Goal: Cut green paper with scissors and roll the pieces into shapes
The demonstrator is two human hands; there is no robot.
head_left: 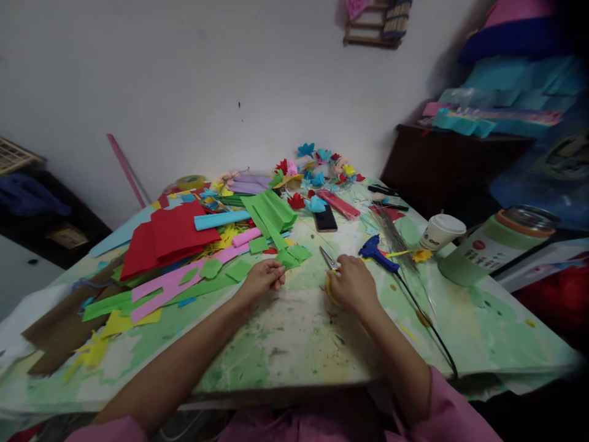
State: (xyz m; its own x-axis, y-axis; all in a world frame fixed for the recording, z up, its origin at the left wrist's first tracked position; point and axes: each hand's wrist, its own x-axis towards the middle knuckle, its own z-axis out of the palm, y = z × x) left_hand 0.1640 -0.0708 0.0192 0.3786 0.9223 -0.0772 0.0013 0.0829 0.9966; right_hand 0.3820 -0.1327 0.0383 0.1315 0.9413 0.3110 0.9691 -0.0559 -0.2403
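Observation:
My right hand (355,283) is closed around the yellow handles of a pair of scissors (328,258), whose metal blades point away and to the left, low over the table. My left hand (263,280) has its fingers curled together; whatever they may pinch is hidden or too small to make out. Just beyond my left hand lie cut pieces of green crepe paper (298,253). More green paper (268,212) is heaped further back. To the right of the scissors rests a blue hot glue gun (378,253) with its black cord running toward the front edge.
Red paper (172,230), pink strips (184,279) and brown paper (73,313) spread over the left side. A phone (326,219) and several paper flowers (317,178) are at the back. A lidded cup (440,232) and a green thermos (494,248) stand right, near thin wire stems (396,230).

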